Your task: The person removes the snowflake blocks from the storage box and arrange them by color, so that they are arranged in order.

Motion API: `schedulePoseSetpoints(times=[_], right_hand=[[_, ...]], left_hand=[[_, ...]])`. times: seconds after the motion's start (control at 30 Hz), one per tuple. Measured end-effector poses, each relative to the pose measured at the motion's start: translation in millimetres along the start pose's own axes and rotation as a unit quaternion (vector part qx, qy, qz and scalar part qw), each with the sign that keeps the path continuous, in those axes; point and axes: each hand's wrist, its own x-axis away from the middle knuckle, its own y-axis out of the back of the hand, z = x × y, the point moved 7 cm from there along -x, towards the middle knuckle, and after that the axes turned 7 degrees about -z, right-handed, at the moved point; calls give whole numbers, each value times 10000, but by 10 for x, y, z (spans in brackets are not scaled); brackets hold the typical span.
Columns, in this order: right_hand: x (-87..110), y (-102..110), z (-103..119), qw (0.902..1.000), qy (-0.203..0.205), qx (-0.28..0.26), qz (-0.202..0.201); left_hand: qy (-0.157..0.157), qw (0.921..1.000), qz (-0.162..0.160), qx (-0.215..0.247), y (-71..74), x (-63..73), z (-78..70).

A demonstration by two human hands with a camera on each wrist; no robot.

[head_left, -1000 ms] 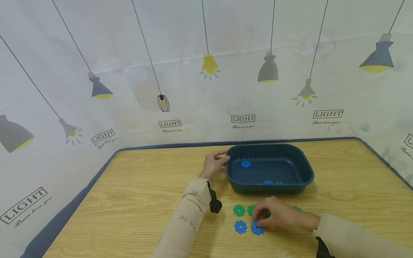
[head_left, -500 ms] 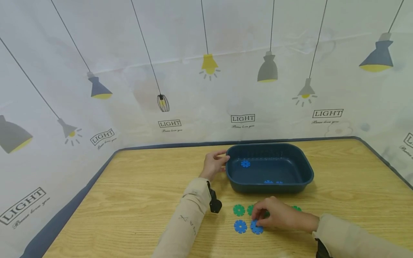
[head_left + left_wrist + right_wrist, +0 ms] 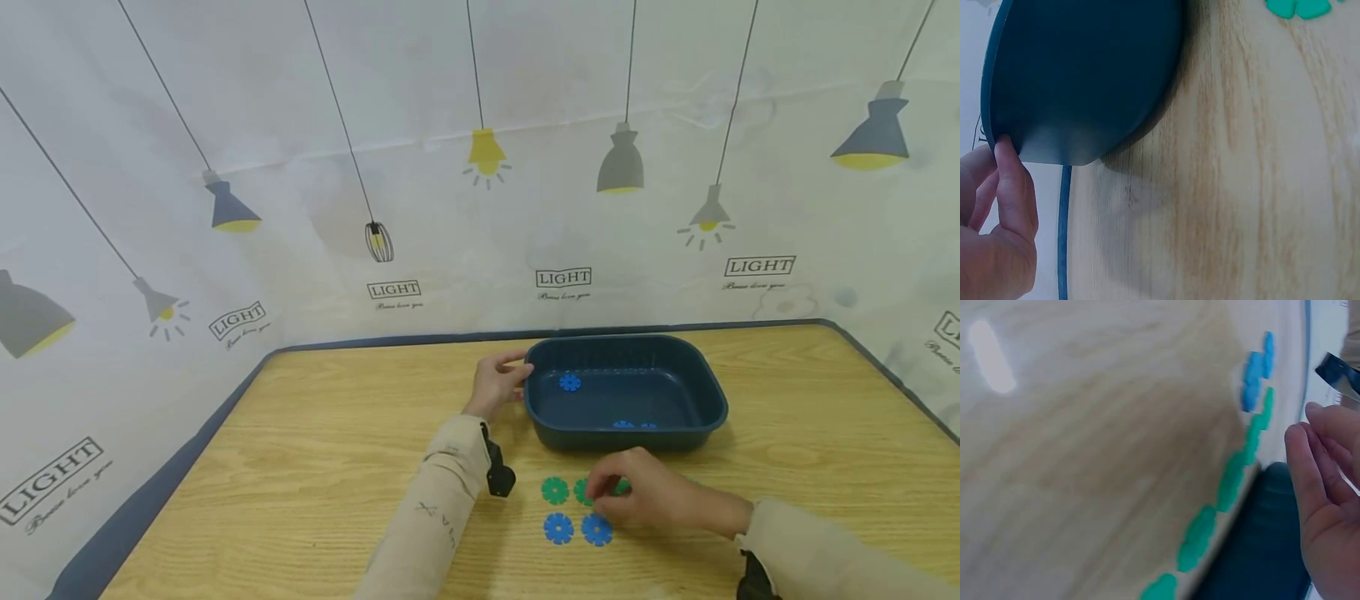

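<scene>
Fronting backdrop [image 3: 457, 225], basin [image 3: 626, 439] partly hides blue discs [image 3: 623, 425]

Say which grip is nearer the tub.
Left. The left grip pinches the tub at its left end; the right grip is apart, in front, by the discs.

- Here's the tub [image 3: 626, 439], moulded plastic by the look of it: smooth, with a soft sheen on its inside, duller outside.
- Just in front of the tub you've got green discs [image 3: 555, 491] and blue discs [image 3: 558, 528], smooth and plastic-looking.
- Around the tub, the table [image 3: 322, 442] shows you wood grain, smooth, one glossy streak flaring.
- Behind the tub, a creased sheet [image 3: 435, 192], mostly matt, cloth or plastic unclear.
- Front-left of the tub, your sleeve [image 3: 431, 492]: matt, wrinkled cloth.
</scene>
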Motion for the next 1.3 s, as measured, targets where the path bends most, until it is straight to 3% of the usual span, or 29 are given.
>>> schedulePoseSetpoints(times=[0.2, 0.57, 0.8, 1.0, 1.3], right_hand=[[-92, 179, 137, 9999, 62, 8, -115], [-502, 709, 228, 9931, -129, 893, -747], [-736, 804, 29, 9914, -479, 739, -973], [-896, 887, -224, 9861, -1014, 463, -1233], [-1007, 899, -537, 9780, -1539, 134, -1399]], left_hand=[[45, 10000, 2, 4, 0, 0, 13], [34, 10000, -39, -39, 9, -9, -5], [96, 9999, -56, -50, 3, -13, 12], [155, 9998, -76, -34, 3, -24, 18], [209, 9998, -21, -30, 4, -32, 31]])
